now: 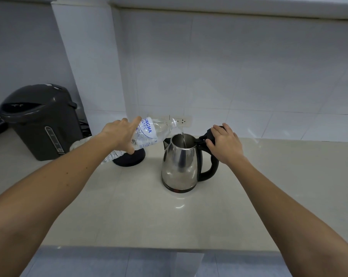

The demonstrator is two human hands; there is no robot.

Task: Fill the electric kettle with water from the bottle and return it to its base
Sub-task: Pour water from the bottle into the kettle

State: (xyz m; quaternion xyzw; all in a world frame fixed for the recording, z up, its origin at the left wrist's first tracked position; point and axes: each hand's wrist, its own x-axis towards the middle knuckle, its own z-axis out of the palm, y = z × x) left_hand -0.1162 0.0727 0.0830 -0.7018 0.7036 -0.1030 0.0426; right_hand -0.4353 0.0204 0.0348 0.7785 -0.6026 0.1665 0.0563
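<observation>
The left hand [121, 134] is wrapped round the middle of the bottle [149, 129], thumb below and fingers over the label. The bottle is tipped neck-down to the right, with its mouth just above the open top of the kettle [179, 166]. A thin stream of water [182, 137] falls from the mouth straight into the opening. The right hand [226, 143] is curled over the black lid [208, 134], pinning it back above the handle. That grip also steadies the kettle, which stands on the bench [149, 216].

To pour well, I judge the neck should stay low and centred over the opening. The tilt is best raised slowly, since a soft bottle can gulp air and splash. A light squeeze is enough, as a hard one would likely jet water past the rim. The right hand should hold the lid fully back so the stream does not strike it. The water level inside cannot be seen from here, so it needs watching.

The base [132, 159] sits on the bench to the left, partly behind the bottle and apart from the kettle. It should be kept dry for the return.
</observation>
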